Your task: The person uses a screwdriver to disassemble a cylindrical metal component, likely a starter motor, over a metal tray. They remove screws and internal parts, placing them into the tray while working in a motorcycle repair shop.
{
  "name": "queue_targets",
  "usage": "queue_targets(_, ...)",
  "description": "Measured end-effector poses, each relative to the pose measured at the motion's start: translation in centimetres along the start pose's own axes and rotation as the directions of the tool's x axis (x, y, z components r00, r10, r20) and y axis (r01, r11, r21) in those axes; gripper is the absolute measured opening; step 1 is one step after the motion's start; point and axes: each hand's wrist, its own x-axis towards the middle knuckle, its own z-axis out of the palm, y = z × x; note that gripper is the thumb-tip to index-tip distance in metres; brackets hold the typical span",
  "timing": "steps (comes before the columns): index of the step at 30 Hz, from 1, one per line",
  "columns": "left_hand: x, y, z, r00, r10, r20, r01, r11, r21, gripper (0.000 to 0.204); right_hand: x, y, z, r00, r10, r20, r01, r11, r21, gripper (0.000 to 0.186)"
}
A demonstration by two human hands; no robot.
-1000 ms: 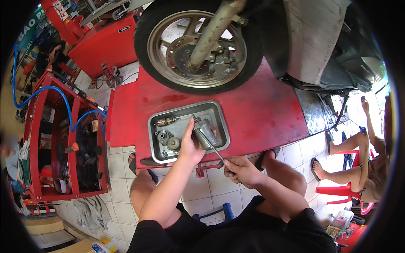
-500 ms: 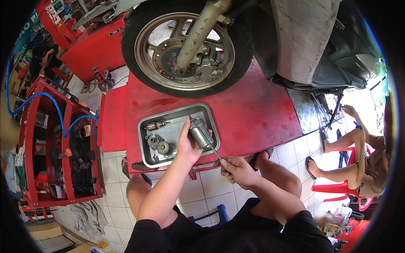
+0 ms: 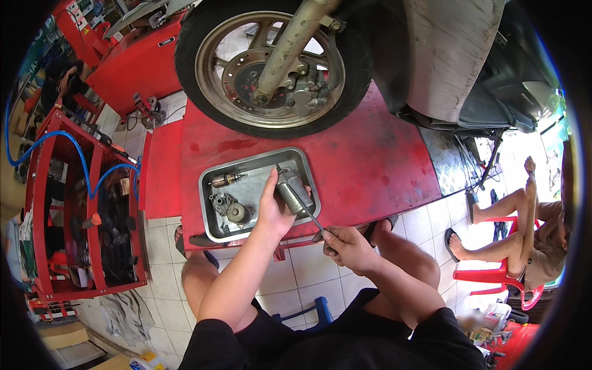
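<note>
Inspector: Where was the motor housing (image 3: 292, 190), and how would it have handled?

Technician: The grey metal cylinder was held tilted over the right end of the steel parts tray (image 3: 246, 161) on the red lift table (image 3: 370, 160). It looked rigid and fairly heavy for its size, probably oily, so a wrap around the barrel seemed safest.

Inspector: The grip?

Technician: The left hand (image 3: 273, 208) was closed around the cylinder from below, forearm extended forward. The right hand (image 3: 346, 243) was closed on the handle of a screwdriver (image 3: 306, 209), whose shaft angled up along the housing; wrist low, near the table edge.
</note>
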Motion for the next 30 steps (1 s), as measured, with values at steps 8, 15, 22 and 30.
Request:
queue_targets(8, -0.4, -0.4, 0.0, 0.998, -0.004, 0.055, 0.008, 0.998, -0.068, 0.055, 0.0, -0.1, -0.1, 0.953, 0.186, 0.238, -0.28, 0.836, 0.471, 0.028)
queue_targets(15, 0.2, -1.4, -0.5, 0.991, 0.121, 0.054, -0.124, 0.991, 0.05, 0.052, 1.0, 2.3, -0.6, 1.0, -0.002, -0.004, 0.002, 0.999, 0.035, 0.028)
queue_targets(22, 0.0, -2.9, -0.1, 0.956, 0.287, -0.068, -0.263, 0.934, 0.242, 0.054, 0.9, 3.6, 0.3, 0.986, -0.059, -0.159, 0.005, 0.946, -0.323, 0.017)
queue_targets(30, -0.3, -1.9, 0.1, 0.981, 0.171, -0.087, -0.115, 0.886, 0.45, 0.068, 1.9, 3.3, 0.8, 0.982, -0.099, 0.162, 0.091, 0.994, 0.056, 0.016)
